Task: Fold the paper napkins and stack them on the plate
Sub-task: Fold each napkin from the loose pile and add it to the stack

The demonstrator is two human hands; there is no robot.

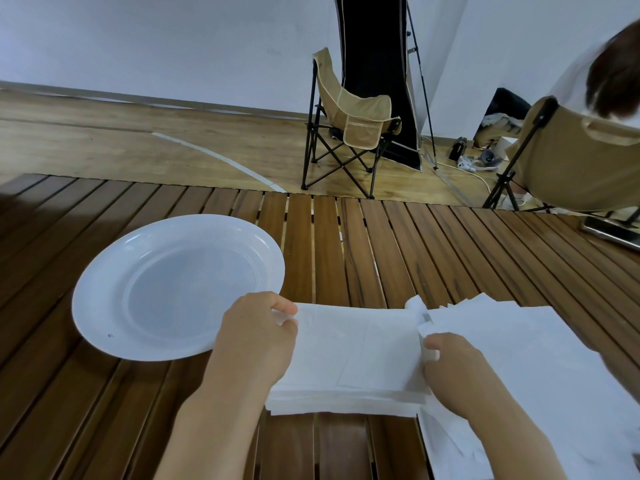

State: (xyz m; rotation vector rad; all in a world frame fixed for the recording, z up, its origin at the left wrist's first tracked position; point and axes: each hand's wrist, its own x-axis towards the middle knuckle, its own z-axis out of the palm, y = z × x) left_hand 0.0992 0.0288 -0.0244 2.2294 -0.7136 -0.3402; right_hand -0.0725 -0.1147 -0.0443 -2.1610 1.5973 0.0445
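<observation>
hidden: fingertips of both hands tucked into paper folds; loose sheets (pixel 526 368) cut off by the right frame edge, their number unclear.
napkins: one folded stack (pixel 349 358) on the slatted table (pixel 346 244), just right of the plate; how many layers could not be told.
plate: one white plate (pixel 104 289), bare.
left hand (pixel 256 337): pinched the stack's left edge.
right hand (pixel 453 362): pinched its right edge.
chairs: two, one cut off.
</observation>
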